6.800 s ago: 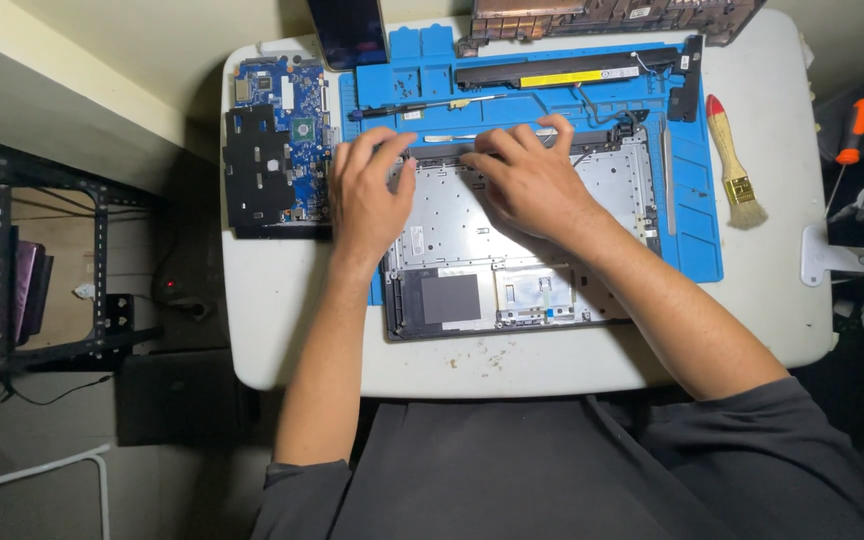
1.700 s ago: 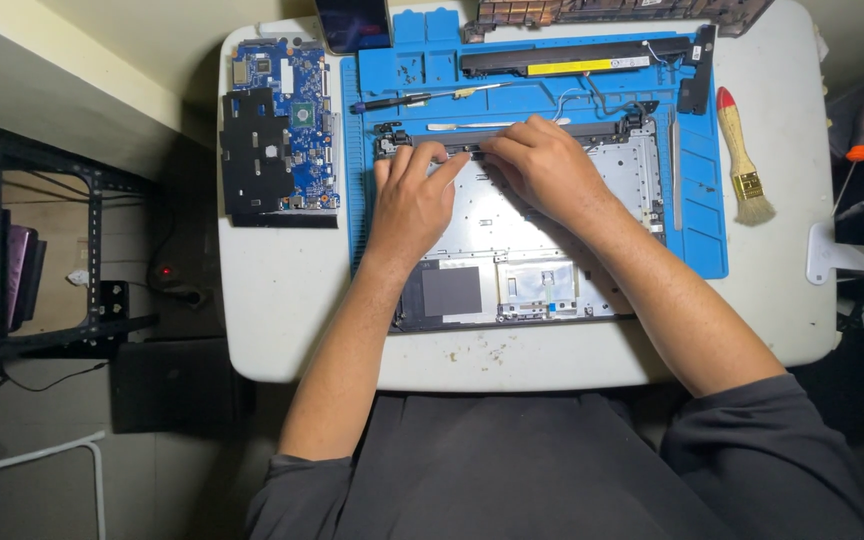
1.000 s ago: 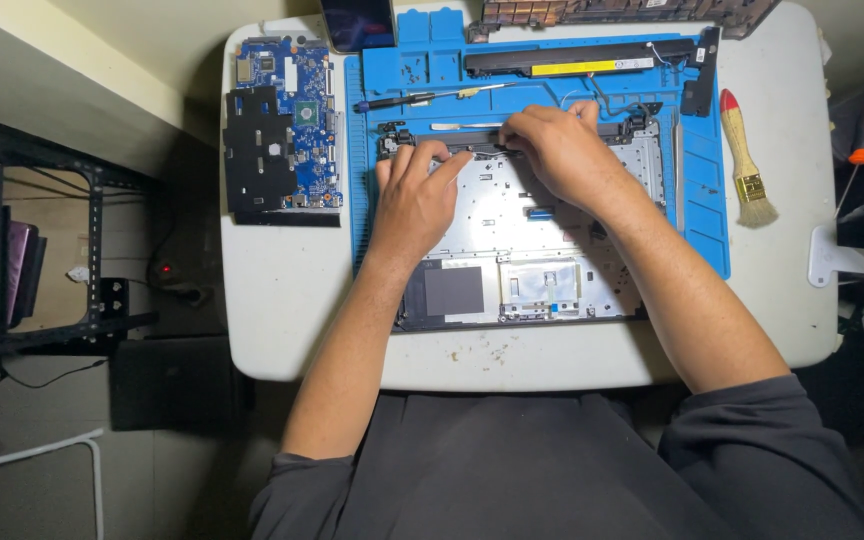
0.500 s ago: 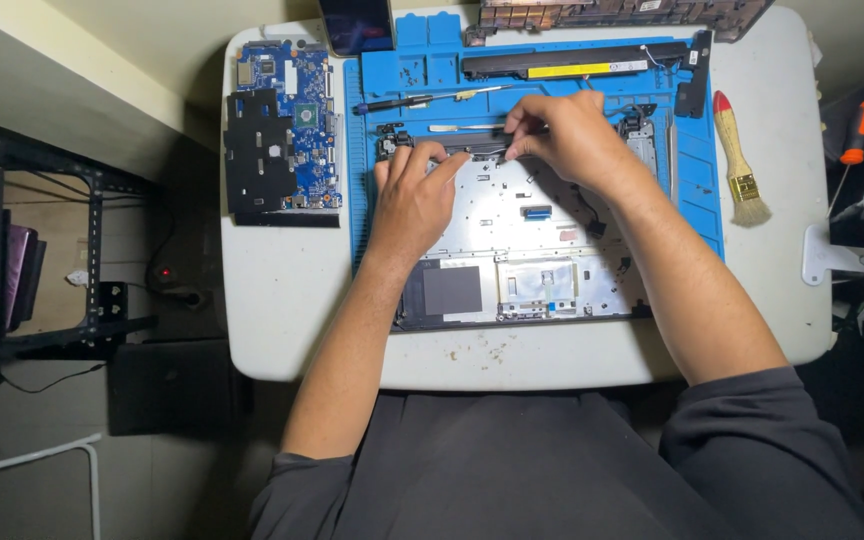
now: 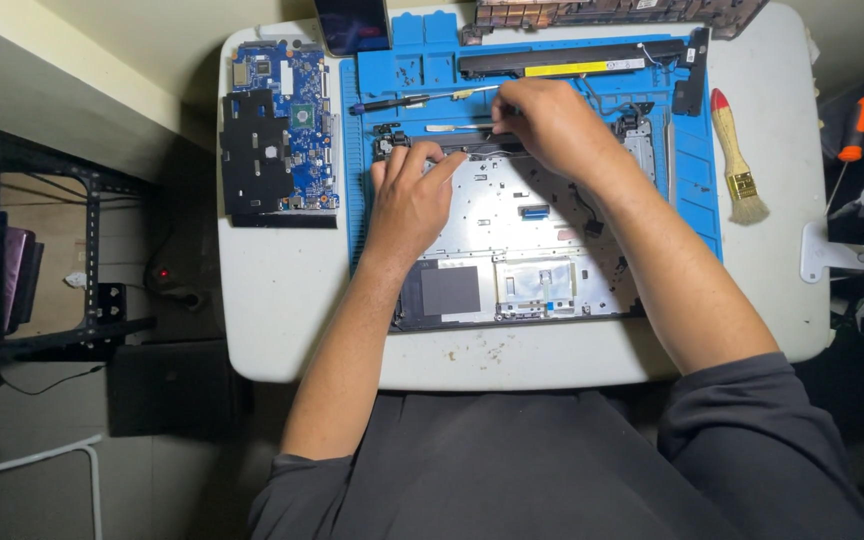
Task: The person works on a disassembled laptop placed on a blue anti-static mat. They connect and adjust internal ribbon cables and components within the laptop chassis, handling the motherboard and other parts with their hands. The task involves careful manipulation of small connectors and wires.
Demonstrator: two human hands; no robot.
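Observation:
An opened laptop base [image 5: 522,250], silver inside, lies on a blue work mat [image 5: 697,170] on a white table [image 5: 282,300]. My left hand [image 5: 410,195] rests flat on the base's upper left part, fingers reaching the hinge edge. My right hand [image 5: 542,125] is at the far edge of the base near the middle, fingers pinched on a thin dark strip or cable there; what exactly it grips is hidden by the fingers.
A blue circuit board with a black plate [image 5: 277,130] lies left of the mat. A screwdriver [image 5: 402,100] and a long black battery [image 5: 572,62] lie at the mat's far side. A brush [image 5: 734,160] lies at the right, an orange-handled tool [image 5: 857,125] beyond the table. A phone [image 5: 352,22] leans at the back.
My right hand has moved from the base's upper middle up and slightly right to its far edge and closed its fingers there. My left hand has stayed on the upper left.

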